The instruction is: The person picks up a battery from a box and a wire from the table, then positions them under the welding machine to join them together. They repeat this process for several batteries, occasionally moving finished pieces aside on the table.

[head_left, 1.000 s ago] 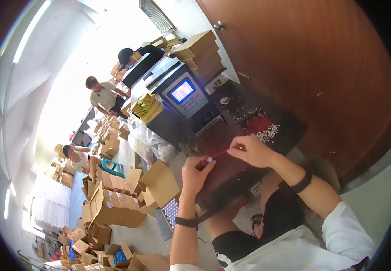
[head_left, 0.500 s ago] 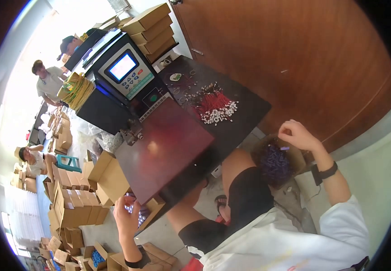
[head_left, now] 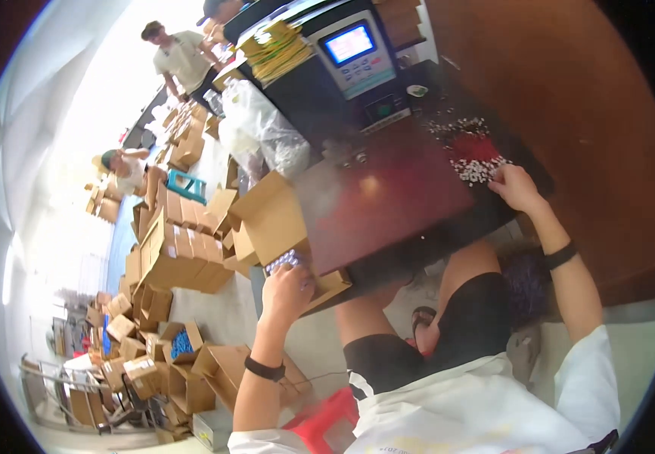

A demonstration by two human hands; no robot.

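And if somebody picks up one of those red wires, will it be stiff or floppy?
Probably floppy: the red wires look thin, though blurred. One is likely light, since the white ends are tiny. Neighbours might drag along, because they lie crowded together.

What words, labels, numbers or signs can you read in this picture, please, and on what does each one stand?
None can be quoted with confidence:
Machine screen: lit, but its characters are too blurred to read.
Button panel: markings too small to read.
White shirt: faint print near the lower edge, too blurred to read.
Carton at lower left: marks too small to read.
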